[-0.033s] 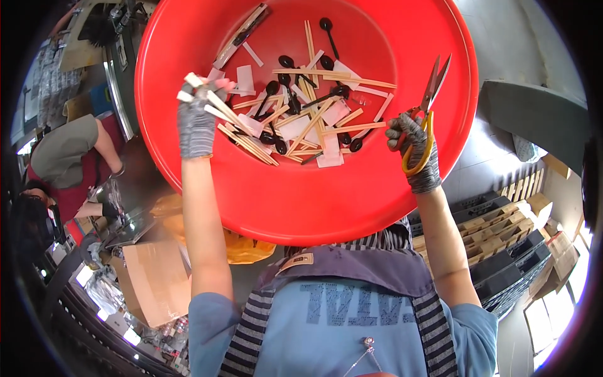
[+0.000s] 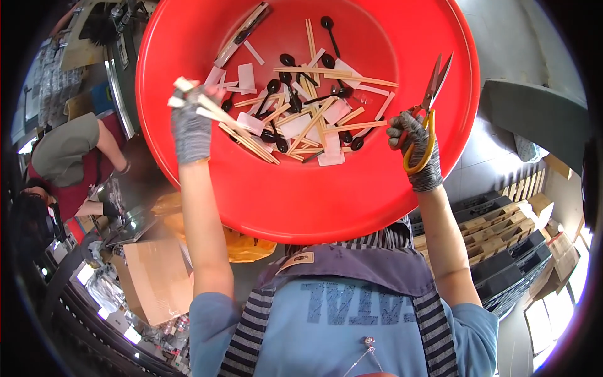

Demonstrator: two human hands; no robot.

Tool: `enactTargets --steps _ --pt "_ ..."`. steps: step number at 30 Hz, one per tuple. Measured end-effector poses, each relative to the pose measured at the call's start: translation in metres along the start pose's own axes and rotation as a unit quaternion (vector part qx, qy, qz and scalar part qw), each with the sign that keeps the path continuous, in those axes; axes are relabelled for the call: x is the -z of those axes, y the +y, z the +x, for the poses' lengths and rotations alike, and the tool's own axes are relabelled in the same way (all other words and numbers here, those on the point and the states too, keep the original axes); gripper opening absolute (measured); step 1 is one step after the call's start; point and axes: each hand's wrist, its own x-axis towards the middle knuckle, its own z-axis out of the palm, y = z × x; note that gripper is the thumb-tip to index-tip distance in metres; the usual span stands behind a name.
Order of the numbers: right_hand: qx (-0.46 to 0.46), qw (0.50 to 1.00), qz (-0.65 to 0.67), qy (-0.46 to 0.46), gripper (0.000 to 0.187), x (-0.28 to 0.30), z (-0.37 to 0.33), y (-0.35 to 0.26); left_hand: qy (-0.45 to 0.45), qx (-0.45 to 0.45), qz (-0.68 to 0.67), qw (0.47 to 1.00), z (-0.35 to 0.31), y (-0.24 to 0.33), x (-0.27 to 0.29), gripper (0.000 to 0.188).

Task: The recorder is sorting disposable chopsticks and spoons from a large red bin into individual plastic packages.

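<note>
My left hand, in a grey knit glove, is closed around several pale chopsticks over the left side of a big red tub; motion blurs its fingertips. At the tub's right side, my right hand, gloved alike, grips scissors with yellow-and-red handles. Their blades point up and stand slightly apart, with nothing between them. On the tub's bottom lie loose wooden chopsticks, black plastic spoons and white paper pieces. A long clear-wrapped packet leans at the upper left.
Left of the tub, another person is bent beside a dark work surface. An open cardboard box and a yellow bag are at the lower left. Wooden pallets and black crates stand at the right, below a grey beam.
My left hand has shifted slightly left with the chopsticks, uncovering a black spoon and paper beside it. My right hand and the scissors have hardly moved.
</note>
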Motion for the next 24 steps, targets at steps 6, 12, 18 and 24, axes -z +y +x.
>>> enactTargets --steps 6,12,18,24 --pt "-0.008 1.000 0.007 -0.022 0.021 0.006 0.000 -0.002 0.206 -0.133 0.188 0.951 -0.113 0.094 0.055 0.031" --pt "-0.014 0.999 0.000 -0.035 0.022 0.007 0.001 0.003 0.414 -0.132 0.713 0.550 -0.174 0.084 0.150 0.066" --pt "-0.018 0.998 -0.009 -0.053 0.021 0.010 0.003 0.003 0.036 -0.224 0.647 0.728 -0.129 0.009 0.015 0.019" --pt "-0.024 0.998 -0.011 -0.048 0.019 -0.002 -0.002 0.005 -0.238 -0.035 0.669 0.703 -0.071 -0.189 -0.043 0.027"
